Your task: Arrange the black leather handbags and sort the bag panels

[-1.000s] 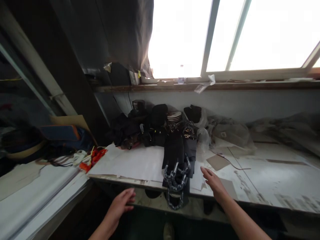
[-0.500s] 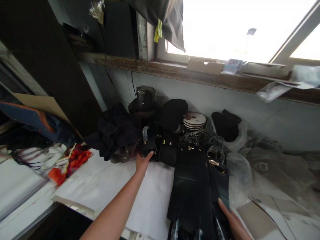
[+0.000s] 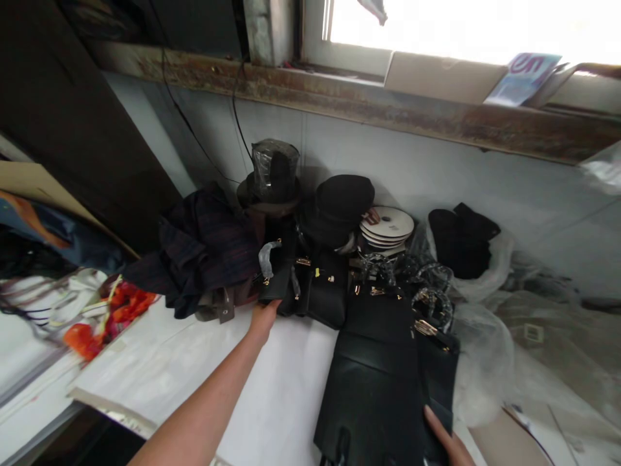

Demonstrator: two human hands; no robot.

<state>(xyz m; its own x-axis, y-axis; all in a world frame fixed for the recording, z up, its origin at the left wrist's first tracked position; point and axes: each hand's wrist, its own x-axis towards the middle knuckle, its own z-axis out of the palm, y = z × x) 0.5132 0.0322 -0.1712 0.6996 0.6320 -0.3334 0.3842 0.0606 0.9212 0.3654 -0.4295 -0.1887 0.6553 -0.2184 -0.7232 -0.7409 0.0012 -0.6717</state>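
Our right grip (image 3: pixel 451 446) touched a black bag (image 3: pixel 439 372) toward the desk's (image 3: pixel 145 369) front edge, our left grip (image 3: pixel 264 321) a smaller bag (image 3: pixel 275 283). We couldn't tell if either pinched.

The left hand (image 3: pixel 263 319), empty and apart from the bags a second ago, now touches the lower edge of a small black leather-like bag (image 3: pixel 277 285) with a plastic-wrapped handle (image 3: pixel 266 260); the right hand (image 3: pixel 450 441) has moved onto a flat black, gold-clasped bag (image 3: pixel 440 374).

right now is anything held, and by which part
Left hand: at the near edge of a small black bag. Right hand: at the near end of a gold-trimmed black bag. Whether either grips cannot be told.
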